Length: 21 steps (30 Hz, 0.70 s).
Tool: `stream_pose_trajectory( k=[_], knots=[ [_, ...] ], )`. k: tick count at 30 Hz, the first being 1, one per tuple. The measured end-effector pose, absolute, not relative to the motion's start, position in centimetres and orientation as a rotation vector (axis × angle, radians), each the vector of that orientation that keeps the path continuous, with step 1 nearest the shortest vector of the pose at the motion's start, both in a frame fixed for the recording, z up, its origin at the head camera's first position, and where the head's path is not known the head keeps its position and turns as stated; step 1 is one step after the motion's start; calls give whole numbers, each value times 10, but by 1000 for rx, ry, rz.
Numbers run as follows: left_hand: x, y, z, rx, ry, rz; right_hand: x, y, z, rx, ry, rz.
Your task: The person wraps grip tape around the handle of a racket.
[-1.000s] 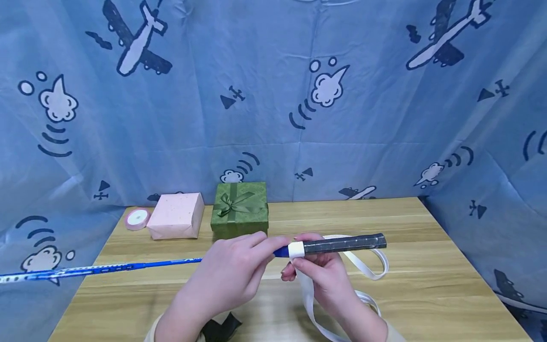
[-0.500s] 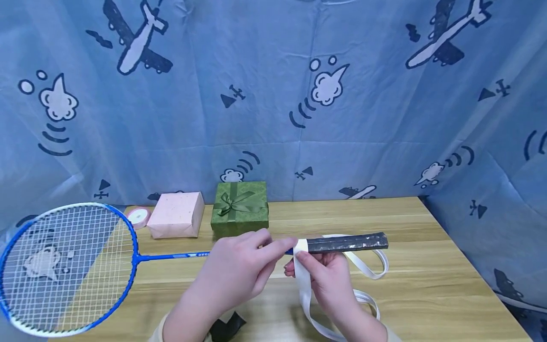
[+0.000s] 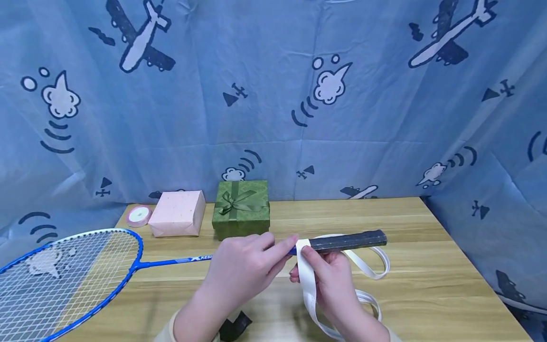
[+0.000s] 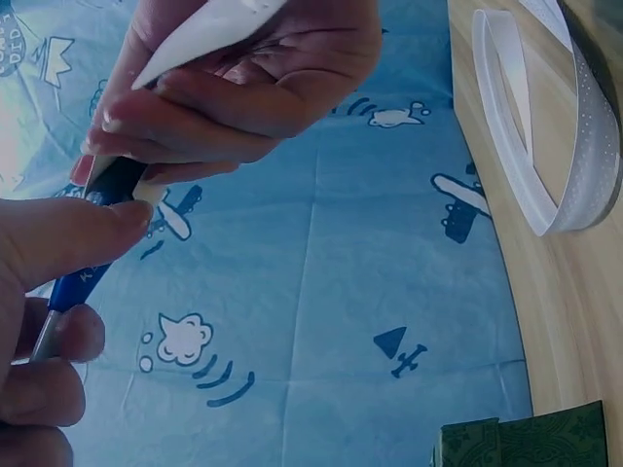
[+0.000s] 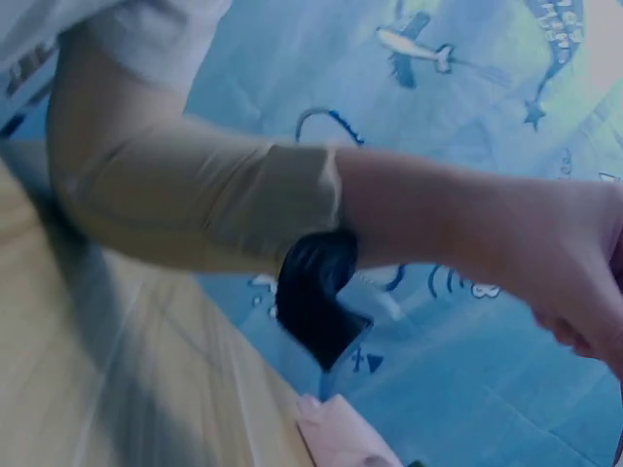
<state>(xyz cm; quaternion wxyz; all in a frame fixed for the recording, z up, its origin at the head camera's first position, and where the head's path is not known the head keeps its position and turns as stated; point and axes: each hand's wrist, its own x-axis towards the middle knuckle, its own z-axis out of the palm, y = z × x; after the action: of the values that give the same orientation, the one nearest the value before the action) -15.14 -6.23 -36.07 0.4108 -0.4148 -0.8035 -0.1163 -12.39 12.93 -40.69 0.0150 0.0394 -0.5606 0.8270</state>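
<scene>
A blue and white badminton racket (image 3: 171,261) lies across my front, its strung head at the left and its black handle (image 3: 348,241) pointing right. My left hand (image 3: 245,270) curls round the shaft just below the handle, its index finger reaching to the white tape. My right hand (image 3: 333,280) pinches the white grip tape (image 3: 306,275) against the start of the handle, thumb on top. From there the tape hangs down and loops behind the right hand. In the left wrist view the left fingers (image 4: 44,389) wrap the shaft; the right hand partly hides the handle.
At the back of the wooden table (image 3: 342,216) stand a green gift box (image 3: 241,213) with a bow, a pink box (image 3: 177,213) and a ribbon spool (image 3: 138,216). A black strip (image 5: 321,292) hangs by the left sleeve. A blue printed curtain (image 3: 273,95) surrounds the table.
The racket has turned about its length: its head showed edge-on, then face-on, and is now tilted. White tape now crosses the top of the handle's start and hangs down in front. Both hands stay close together.
</scene>
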Motion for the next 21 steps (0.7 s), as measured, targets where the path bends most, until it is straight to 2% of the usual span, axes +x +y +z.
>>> stream_pose_trajectory(
  k=[7, 17, 21],
  knots=[
    [-153, -64, -364, -1011, -2122, -289, -119, 124, -402, -140, -1702, 2665],
    [-156, -63, -365, -1020, -2124, -280, -120, 121, -401, -230, -1665, 2719],
    [-156, -63, -365, -1032, -2141, -288, -121, 123, -401, -188, -1688, 2732]
  ],
)
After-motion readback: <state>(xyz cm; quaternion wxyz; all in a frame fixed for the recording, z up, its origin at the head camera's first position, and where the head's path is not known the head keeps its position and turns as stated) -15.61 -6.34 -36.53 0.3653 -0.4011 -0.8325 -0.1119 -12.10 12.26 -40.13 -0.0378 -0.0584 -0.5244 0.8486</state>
